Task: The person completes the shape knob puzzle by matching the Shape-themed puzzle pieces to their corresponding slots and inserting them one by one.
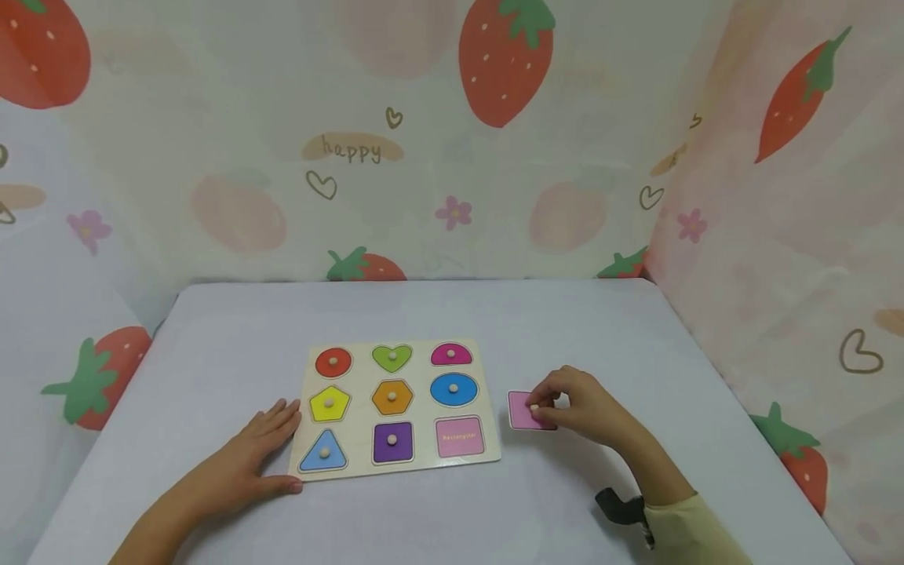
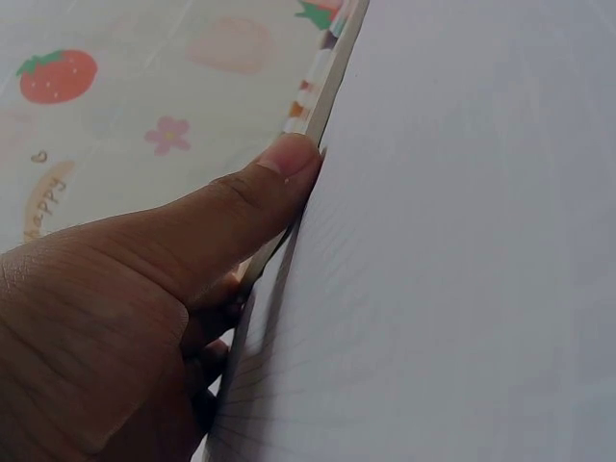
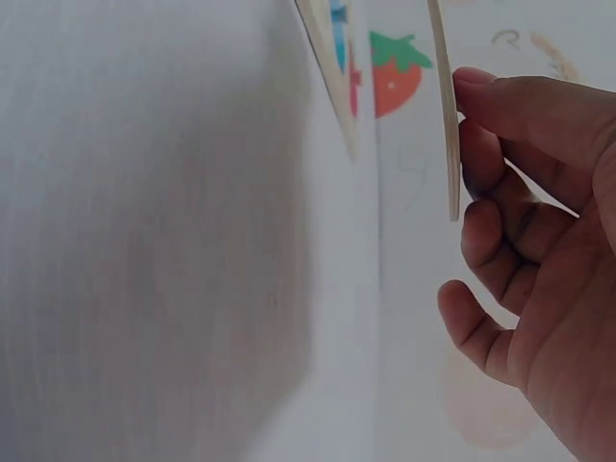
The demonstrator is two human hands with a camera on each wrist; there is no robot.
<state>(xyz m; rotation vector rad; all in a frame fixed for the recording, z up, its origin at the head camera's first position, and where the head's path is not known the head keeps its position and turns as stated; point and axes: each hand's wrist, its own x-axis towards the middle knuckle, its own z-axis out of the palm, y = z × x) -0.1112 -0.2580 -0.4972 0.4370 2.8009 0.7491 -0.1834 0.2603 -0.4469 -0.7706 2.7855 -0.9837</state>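
A wooden shape puzzle board (image 1: pixel 356 435) lies on the table with knobbed pieces in it. Its lower right recess (image 1: pixel 460 437) is pink, reads "Rectangular" and holds no piece. To the board's right, my right hand (image 1: pixel 582 404) pinches a pink rectangle puzzle piece (image 1: pixel 520 412) by its knob. The right wrist view shows that piece edge-on, apart from the table. My left hand (image 1: pixel 247 463) lies at the board's left edge, fingers extended; in the left wrist view the thumb (image 2: pixel 245 207) touches the board's edge.
A white cloth covers the table (image 1: pixel 395 522). Strawberry-print curtains (image 1: pixel 424 149) stand behind it and along both sides. A black strap-like object (image 1: pixel 620 507) is at the right wrist, beside a pale sleeve (image 1: pixel 688 530).
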